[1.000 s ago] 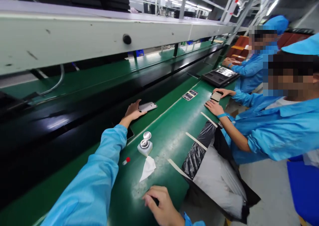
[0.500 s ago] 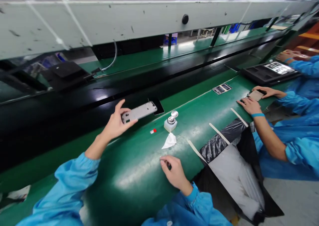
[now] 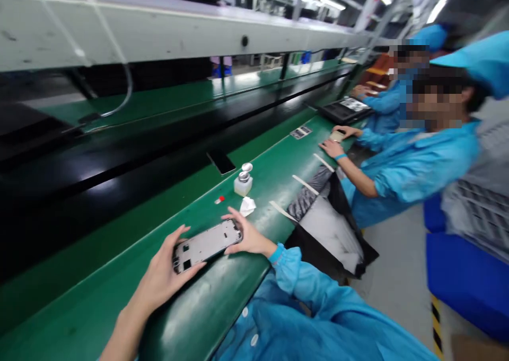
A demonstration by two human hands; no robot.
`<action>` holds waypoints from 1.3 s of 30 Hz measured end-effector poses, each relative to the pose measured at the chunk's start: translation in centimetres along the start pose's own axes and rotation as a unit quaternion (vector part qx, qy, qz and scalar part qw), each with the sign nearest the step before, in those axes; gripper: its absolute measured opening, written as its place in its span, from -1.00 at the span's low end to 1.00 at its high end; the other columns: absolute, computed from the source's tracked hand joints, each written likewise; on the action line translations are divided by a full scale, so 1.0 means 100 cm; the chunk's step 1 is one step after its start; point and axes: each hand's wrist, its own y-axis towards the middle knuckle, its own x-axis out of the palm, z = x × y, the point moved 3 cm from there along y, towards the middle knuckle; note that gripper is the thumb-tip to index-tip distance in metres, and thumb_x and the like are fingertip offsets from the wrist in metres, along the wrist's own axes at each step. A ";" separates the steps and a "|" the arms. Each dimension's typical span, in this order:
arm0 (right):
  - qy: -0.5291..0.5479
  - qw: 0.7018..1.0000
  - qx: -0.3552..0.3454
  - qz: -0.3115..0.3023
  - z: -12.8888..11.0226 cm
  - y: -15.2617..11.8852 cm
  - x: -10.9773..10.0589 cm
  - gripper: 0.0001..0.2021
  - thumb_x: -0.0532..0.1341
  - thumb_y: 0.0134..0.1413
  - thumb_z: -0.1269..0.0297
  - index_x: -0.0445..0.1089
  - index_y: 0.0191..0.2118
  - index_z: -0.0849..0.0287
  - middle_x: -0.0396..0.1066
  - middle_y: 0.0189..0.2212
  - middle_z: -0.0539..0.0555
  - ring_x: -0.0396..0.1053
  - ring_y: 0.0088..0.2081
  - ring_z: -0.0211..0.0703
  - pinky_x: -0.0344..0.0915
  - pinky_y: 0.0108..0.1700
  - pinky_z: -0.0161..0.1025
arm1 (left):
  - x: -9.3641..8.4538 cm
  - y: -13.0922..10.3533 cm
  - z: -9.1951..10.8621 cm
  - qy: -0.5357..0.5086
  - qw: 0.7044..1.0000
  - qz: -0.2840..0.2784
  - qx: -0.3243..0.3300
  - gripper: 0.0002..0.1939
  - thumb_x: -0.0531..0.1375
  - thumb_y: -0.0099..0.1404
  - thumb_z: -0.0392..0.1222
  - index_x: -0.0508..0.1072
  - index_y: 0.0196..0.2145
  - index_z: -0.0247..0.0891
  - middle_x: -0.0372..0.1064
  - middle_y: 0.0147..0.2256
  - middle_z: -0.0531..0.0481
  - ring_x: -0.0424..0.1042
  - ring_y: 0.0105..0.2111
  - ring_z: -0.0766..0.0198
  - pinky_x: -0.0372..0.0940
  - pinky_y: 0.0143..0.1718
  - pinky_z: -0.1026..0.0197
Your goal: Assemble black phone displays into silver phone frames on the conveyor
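Phone frame pale side up over the green bench, can't really tell if it's touching | left hand wrapped round one end, right hand gripping the other | little white bottle and crumpled tissue just past the right hand

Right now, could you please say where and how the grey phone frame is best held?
I would grip the grey phone frame by its long edges, coming from both short ends as the left hand and right hand do: it is flat, its broad side facing up.
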 end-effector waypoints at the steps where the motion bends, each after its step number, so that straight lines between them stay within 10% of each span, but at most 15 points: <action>1: 0.001 1.000 0.001 0.006 -0.004 0.001 0.001 0.45 0.82 -0.66 0.24 0.25 0.52 0.07 0.44 0.36 0.32 0.55 0.20 0.13 0.51 0.27 0.08 | -0.002 0.003 -0.003 0.004 1.000 0.009 0.004 -0.08 0.39 0.38 0.34 0.19 0.49 -0.06 0.48 0.33 -0.36 0.69 0.10 -0.24 0.66 0.06 -0.26; 6: 0.012 0.999 -0.008 0.039 -0.026 -0.008 0.005 -0.10 0.67 -0.31 0.49 0.51 0.26 0.01 0.61 0.14 0.03 0.59 0.22 -0.06 0.45 0.18 -0.03 | -0.009 0.018 -0.002 -0.018 0.997 0.058 0.048 -0.04 0.45 0.22 0.43 0.28 0.46 0.24 0.53 0.23 -0.23 0.73 -0.06 -0.31 0.70 -0.19 -0.27; 15: 0.031 0.999 0.030 -0.010 -0.037 -0.009 0.007 -0.33 0.63 -0.29 0.52 0.52 0.04 0.09 0.57 -0.13 -0.12 0.57 -0.01 -0.15 0.43 0.17 -0.04 | -0.023 0.025 0.012 -0.051 0.992 0.093 0.069 -0.02 0.48 0.13 0.44 0.26 0.45 0.67 0.56 0.13 -0.07 0.70 -0.19 -0.36 0.67 -0.27 -0.43; 26: 0.081 0.991 0.066 -0.080 -0.023 0.010 0.001 0.15 0.85 -0.87 0.16 0.25 0.00 0.06 0.41 -0.05 -0.03 0.51 -0.04 -0.08 0.46 0.09 -0.15 | -0.022 0.069 0.031 -0.148 0.980 0.106 0.076 0.12 0.62 0.04 0.26 0.23 0.46 0.62 0.37 0.38 -0.10 0.68 0.00 -0.34 0.61 0.04 -0.57; 31: 0.102 0.993 0.050 -0.045 -0.014 0.011 -0.001 0.23 0.84 -0.92 0.02 0.21 0.03 0.00 0.43 -0.04 -0.03 0.54 -0.14 -0.12 0.50 0.02 -0.13 | 0.002 0.097 0.036 -0.273 0.958 0.092 -0.009 0.16 0.61 0.08 0.26 0.17 0.50 0.23 0.33 0.43 -0.28 0.56 0.27 -0.41 0.43 0.34 -0.58; 39: 0.110 0.993 0.039 0.017 -0.007 0.016 0.000 0.20 0.84 -1.01 0.05 0.20 -0.07 0.01 0.42 -0.13 -0.10 0.53 -0.17 -0.14 0.49 -0.05 -0.16 | 0.037 0.113 0.041 -0.366 0.929 0.057 -0.010 -0.10 0.41 0.34 0.40 0.16 0.49 0.31 0.55 0.26 -0.22 0.66 0.18 -0.35 0.65 0.12 -0.39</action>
